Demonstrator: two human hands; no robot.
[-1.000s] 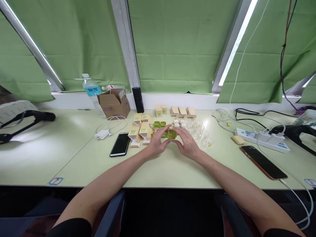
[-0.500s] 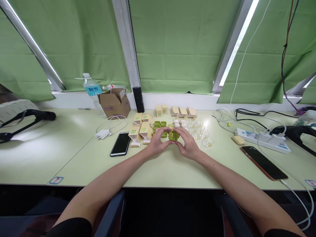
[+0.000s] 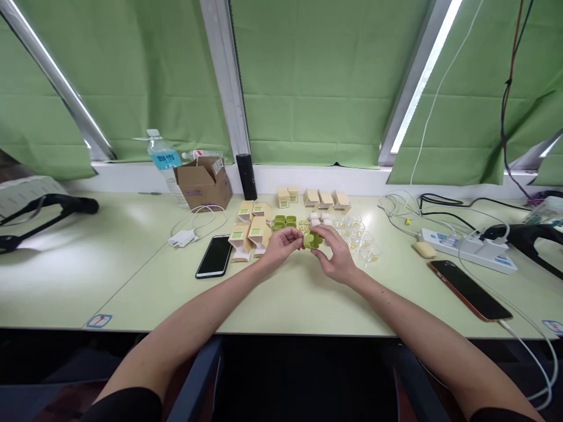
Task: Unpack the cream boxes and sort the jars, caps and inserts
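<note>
Two hands at one green cup, held over the pale table: gripped between thumb and fingers by the right hand, with bunched fingertips of the left hand at its left edge, unclear whether pinching anything. Could slip toward the clear cups if squeezed unevenly. Behind, green blinds, white sill.

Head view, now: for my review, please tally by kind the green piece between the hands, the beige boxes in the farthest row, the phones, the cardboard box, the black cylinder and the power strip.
Green piece: 1
Beige boxes, farthest row: 5
Phones: 2
Cardboard box: 1
Black cylinder: 1
Power strip: 1
Total: 11
</note>
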